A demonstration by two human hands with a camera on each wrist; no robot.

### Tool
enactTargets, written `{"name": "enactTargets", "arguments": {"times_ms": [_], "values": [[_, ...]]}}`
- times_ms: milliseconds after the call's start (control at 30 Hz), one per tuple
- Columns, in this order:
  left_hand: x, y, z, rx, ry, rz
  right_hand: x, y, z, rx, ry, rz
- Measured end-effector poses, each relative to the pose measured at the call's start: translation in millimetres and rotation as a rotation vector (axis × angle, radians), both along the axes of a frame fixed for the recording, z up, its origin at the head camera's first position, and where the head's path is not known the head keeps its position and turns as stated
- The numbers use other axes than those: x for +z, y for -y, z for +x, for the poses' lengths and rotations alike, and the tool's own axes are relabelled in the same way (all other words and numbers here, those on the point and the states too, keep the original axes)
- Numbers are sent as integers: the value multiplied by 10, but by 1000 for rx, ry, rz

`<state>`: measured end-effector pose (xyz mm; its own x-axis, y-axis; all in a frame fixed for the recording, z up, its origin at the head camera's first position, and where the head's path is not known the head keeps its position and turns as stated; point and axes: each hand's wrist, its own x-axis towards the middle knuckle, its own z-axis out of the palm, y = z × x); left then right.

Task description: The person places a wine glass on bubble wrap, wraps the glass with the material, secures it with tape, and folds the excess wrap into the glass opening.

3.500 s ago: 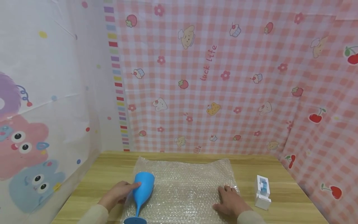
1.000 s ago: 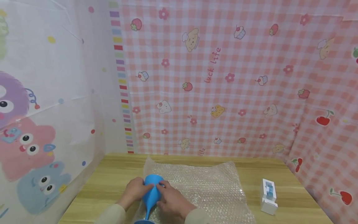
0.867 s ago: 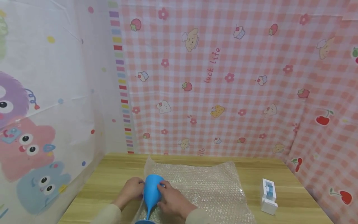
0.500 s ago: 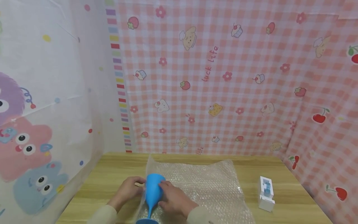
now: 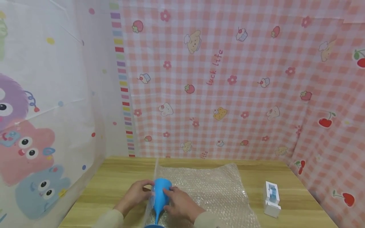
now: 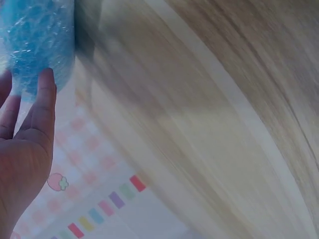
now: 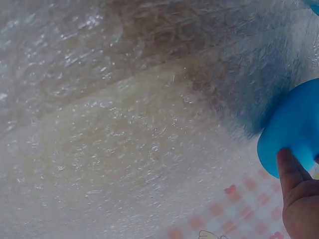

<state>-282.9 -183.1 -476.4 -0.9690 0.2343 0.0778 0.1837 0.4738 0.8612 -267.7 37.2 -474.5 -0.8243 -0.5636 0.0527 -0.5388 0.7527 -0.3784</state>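
A blue plastic goblet (image 5: 162,193) lies on a sheet of bubble wrap (image 5: 211,186), its mouth away from me and its foot at the bottom edge of the head view. My left hand (image 5: 136,193) holds the sheet's left edge raised against the goblet's side; in the left wrist view, wrap covers the blue bowl (image 6: 37,40) where the fingers touch it. My right hand (image 5: 182,202) grips the bowl from the right. Its fingertips rest on the bare blue surface (image 7: 294,129) in the right wrist view.
A small white box (image 5: 272,199) with a light-blue item in its opening stands at the right of the wooden table (image 5: 296,196). Pink checked cloth (image 5: 182,69) hangs behind and at the right, and white printed cloth (image 5: 71,126) at the left.
The right hand has come from the sheet's right side onto the goblet. My left hand has let go of the bowl and lifted the wrap's left edge against it. The goblet has shifted right.
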Motion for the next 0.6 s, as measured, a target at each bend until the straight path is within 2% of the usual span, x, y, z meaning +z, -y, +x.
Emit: {"name": "enactTargets", "arguments": {"times_ms": [200, 400, 600], "values": [[-35, -20, -27, -30, -16, 34, -40, -18, 10, 20, -77, -3], [-30, -60, -33, -70, -51, 64, -50, -53, 50, 18, -118, -17], [-47, -90, -28, -38, -48, 24, -91, -63, 60, 38, -185, -11]]}}
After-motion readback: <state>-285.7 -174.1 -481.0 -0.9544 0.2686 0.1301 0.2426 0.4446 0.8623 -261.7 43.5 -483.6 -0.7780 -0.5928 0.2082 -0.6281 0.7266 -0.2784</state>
